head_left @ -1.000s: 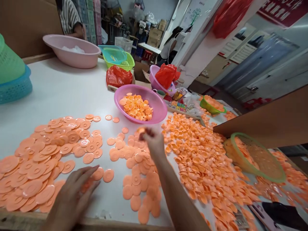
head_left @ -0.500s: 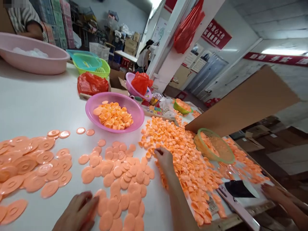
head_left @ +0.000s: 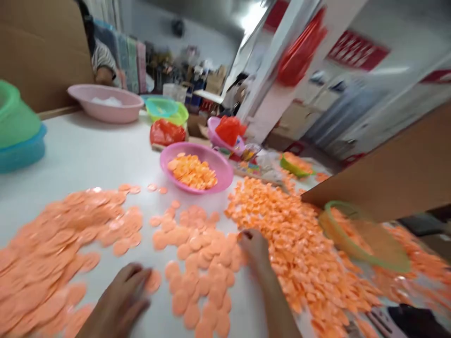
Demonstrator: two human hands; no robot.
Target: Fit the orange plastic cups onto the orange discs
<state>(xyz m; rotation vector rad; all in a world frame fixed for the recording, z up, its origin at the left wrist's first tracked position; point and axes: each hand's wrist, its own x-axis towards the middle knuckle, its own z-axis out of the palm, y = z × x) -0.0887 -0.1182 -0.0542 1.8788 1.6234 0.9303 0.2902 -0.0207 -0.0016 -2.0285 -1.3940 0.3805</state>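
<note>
My left hand (head_left: 123, 298) is low over the white table (head_left: 102, 162), fingers curled and slightly blurred. A flat round orange plastic disc (head_left: 153, 280) is at its fingertips, apart from a spread of similar small discs (head_left: 211, 281). My right hand (head_left: 256, 249) is between those discs and a big heap of small orange cup-shaped pieces (head_left: 303, 244). Its fingers are pinched together; what they hold, if anything, is hidden. Larger orange discs (head_left: 52, 253) are piled to the left of my left hand.
A pink basin (head_left: 221, 171) with orange pieces stands behind the discs. A yellow-green basket (head_left: 366, 253) and a cardboard sheet (head_left: 387, 164) stand right. Green and blue tubs (head_left: 21, 141) are far left. A co-worker's striped sleeve (head_left: 104, 56) shows at the back.
The view has swung left, so the scene sits further right. A disc at my left fingertips now lies apart from the spread. My right hand has come from the cup-shaped pieces toward the discs.
</note>
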